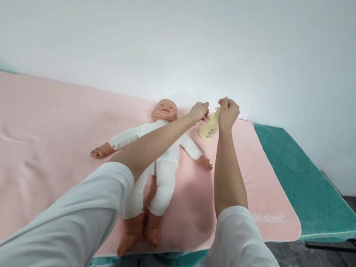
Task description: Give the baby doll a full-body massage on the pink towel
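A pale yellow bottle [209,128] with dark print stands slightly tilted on the pink mat, beside the head and arm of a baby doll [169,150]. My right hand [228,113] is closed at the bottle's top, where a bit of a pale yellow spout shows under the fingers. Just left of the bottle, my left hand [199,111] has its fingers curled together; a small pale bit shows at the fingertips, too small to name. The doll lies on its back in a white cloth body, arms spread, and my left forearm crosses above its torso.
The pink mat [47,132] has a damp-looking dark patch near its front edge. Beneath it lies a green padded cover [306,193], showing at the right. A white wall [180,31] rises behind. Dark metal legs [337,249] stand at the right.
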Action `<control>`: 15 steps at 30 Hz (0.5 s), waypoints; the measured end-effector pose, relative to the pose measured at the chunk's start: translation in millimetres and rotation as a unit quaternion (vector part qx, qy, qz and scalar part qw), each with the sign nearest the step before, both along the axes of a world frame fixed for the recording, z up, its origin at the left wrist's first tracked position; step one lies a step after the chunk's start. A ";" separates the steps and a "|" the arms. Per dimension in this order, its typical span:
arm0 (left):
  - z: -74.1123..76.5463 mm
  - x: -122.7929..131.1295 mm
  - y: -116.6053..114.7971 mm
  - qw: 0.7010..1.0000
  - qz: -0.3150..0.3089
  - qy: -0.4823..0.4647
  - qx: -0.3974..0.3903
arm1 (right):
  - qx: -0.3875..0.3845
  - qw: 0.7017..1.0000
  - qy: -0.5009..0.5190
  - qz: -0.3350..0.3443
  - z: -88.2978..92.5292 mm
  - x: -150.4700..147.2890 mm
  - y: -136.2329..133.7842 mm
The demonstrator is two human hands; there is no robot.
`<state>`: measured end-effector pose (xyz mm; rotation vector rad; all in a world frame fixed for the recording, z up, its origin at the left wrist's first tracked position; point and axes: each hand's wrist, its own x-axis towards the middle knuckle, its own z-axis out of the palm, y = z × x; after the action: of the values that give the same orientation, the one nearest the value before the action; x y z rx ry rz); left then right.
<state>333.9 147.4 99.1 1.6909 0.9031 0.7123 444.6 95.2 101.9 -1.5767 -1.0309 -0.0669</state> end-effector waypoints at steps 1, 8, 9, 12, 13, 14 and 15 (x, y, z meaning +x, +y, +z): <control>0.3 9.3 -0.9 1.000 0.010 -0.004 -0.009 | -0.001 1.000 -0.005 0.007 -0.8 -0.8 -1.5; 6.0 32.2 -9.8 0.995 0.034 0.040 0.090 | 0.006 0.999 0.014 0.036 -12.0 -1.9 -4.3; 7.2 31.6 -12.0 0.992 0.037 0.048 0.108 | 0.014 0.999 0.022 0.040 -13.3 -1.6 -3.3; 10.7 30.3 -17.7 0.986 0.059 0.072 0.138 | 0.021 0.998 0.033 0.048 -15.3 0.0 -0.2; 11.6 30.5 -18.6 0.984 0.068 0.079 0.142 | 0.019 0.998 0.033 0.051 -15.6 0.6 0.6; 12.1 31.0 -19.0 0.983 0.073 0.083 0.145 | 0.017 0.998 0.034 0.054 -15.8 1.4 1.2; 12.2 31.9 -18.9 0.983 0.074 0.084 0.148 | 0.014 0.998 0.035 0.057 -16.2 2.1 1.7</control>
<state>365.8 128.5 111.3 1.9838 1.0916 0.8449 446.7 96.9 85.7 -1.4817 -1.0582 0.0506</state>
